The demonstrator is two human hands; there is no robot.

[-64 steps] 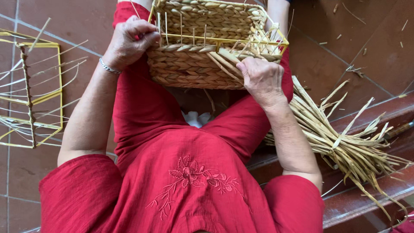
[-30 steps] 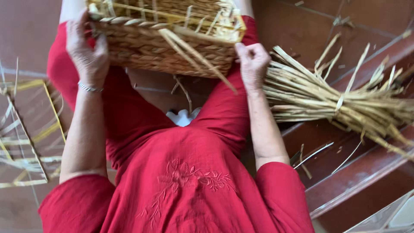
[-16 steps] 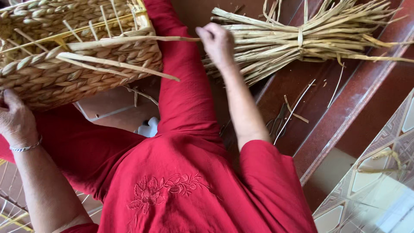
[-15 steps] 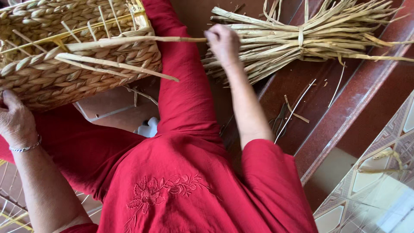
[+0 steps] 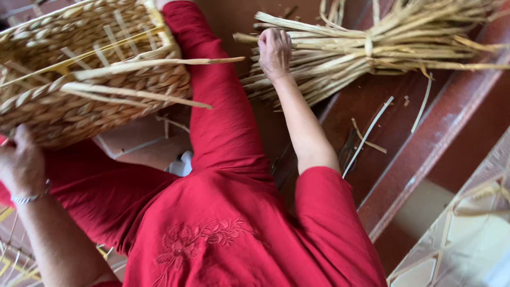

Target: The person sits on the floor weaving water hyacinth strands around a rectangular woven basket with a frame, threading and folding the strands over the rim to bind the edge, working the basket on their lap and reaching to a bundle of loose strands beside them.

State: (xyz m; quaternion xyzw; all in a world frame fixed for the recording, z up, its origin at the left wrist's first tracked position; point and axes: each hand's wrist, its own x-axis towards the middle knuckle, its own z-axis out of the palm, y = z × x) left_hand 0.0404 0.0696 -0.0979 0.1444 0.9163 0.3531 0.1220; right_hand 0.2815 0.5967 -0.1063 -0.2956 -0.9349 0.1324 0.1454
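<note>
A half-woven straw basket [image 5: 79,85] rests on my lap, over my red trousers, at the upper left, with loose strands sticking out to the right. My left hand [image 5: 20,162] grips the basket's near lower edge. To the right, my right hand [image 5: 274,52] reaches into a tied bundle of pale dried straw [image 5: 372,48] lying on the floor, fingers curled around the strand ends. Whether it has one strand pinched is not visible.
Reddish-brown floor tiles and a raised step [image 5: 425,154] run diagonally at the right. Loose straw scraps [image 5: 372,133] lie beside my right arm. A patterned tile surface [image 5: 467,234] is at the bottom right. A small white object [image 5: 183,165] lies between my legs.
My right hand left the basket's side and reached right into the straw bundle. The view swung right, so the basket shifted to the upper left. My left hand stays on the basket.
</note>
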